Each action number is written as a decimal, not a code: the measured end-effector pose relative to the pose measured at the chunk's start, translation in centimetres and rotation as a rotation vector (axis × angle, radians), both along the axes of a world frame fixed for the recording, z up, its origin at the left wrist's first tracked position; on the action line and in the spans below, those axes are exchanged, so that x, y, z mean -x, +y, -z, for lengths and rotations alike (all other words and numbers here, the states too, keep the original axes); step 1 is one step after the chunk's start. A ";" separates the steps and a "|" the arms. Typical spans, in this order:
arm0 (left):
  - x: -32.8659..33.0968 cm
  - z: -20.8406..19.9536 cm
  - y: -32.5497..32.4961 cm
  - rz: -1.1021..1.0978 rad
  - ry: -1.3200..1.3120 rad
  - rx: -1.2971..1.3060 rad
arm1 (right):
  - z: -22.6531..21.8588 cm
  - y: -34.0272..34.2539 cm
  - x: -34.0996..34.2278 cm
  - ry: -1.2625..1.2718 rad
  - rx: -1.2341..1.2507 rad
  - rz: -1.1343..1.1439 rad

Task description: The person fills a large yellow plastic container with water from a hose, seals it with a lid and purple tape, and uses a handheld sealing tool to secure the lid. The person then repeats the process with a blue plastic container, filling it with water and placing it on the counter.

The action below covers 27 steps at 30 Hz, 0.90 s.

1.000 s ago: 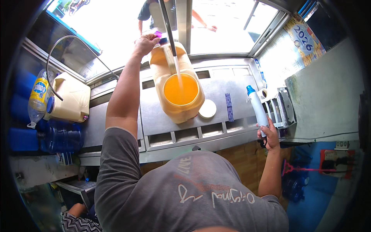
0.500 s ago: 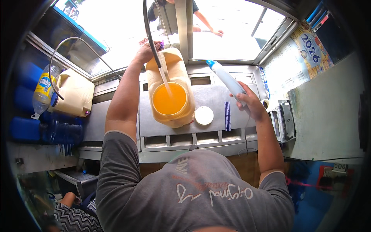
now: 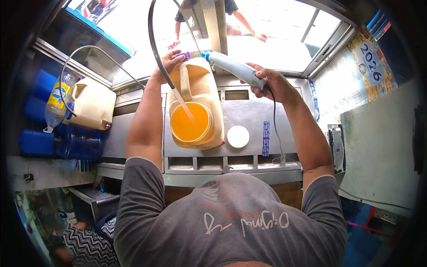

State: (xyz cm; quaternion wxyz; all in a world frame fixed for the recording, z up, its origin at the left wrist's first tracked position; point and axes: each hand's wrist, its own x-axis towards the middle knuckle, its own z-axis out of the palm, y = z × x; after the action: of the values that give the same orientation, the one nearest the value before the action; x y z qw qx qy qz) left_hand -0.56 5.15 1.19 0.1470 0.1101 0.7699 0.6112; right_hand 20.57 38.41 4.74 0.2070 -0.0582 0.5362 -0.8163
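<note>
A cream plastic jug [image 3: 213, 95] with a handle stands on the metal counter, its wide round mouth uncapped and orange-looking inside. A hose [image 3: 155, 49] runs a clear stream of water into that mouth. At the jug's far end, my left hand [image 3: 168, 62] pinches a small purple plastic seal [image 3: 182, 56]. My right hand [image 3: 272, 83] is wrapped round a pale blue heat gun [image 3: 235, 69] with a dark cord. Its blue nozzle points left, a short way from the seal. A white round lid [image 3: 238, 136] lies right of the jug.
Blue-and-white printed strips [image 3: 266, 139] lie on the metal counter [image 3: 249, 113]. A second cream jug [image 3: 93, 104], a clear bottle [image 3: 58, 102] and blue water containers [image 3: 82, 142] are at the left. Beyond the window frame [image 3: 216, 31] is another person [image 3: 238, 20].
My right hand has swung the heat gun up and left, bringing its nozzle near the purple seal. My left hand still holds the seal, and water keeps running into the jug.
</note>
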 end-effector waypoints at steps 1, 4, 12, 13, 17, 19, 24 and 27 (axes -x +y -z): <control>-0.2 0.2 0.0 -0.005 0.000 -0.035 | -0.1 0.0 0.6 0.018 0.028 -0.030; 0.0 0.7 -0.3 0.040 -0.043 -0.102 | -0.4 -0.5 2.0 0.053 -0.062 0.004; 0.7 1.4 -0.5 0.011 -0.043 -0.124 | -1.5 -1.8 4.8 0.073 -0.341 0.025; 0.7 1.4 -0.5 0.008 -0.050 -0.142 | -1.7 -1.8 5.0 0.079 -0.355 0.023; 0.8 1.6 -0.5 0.028 -0.044 -0.143 | -2.2 -1.7 5.5 0.098 -0.365 0.008; 1.0 1.8 -0.6 0.020 -0.048 -0.123 | -2.3 -1.6 5.5 0.102 -0.352 0.002; 1.1 1.8 -0.6 0.024 -0.018 -0.110 | -2.3 -1.3 5.3 0.111 -0.360 0.017; 0.9 1.6 -0.4 0.012 -0.018 -0.098 | -2.0 -1.2 5.2 0.097 -0.353 0.028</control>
State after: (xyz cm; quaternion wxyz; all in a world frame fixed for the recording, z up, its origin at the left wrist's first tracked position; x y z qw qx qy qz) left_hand -1.43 4.70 -0.41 0.1520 0.1163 0.7371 0.6481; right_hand 15.38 37.20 6.73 0.1767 -0.0528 0.6812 -0.7085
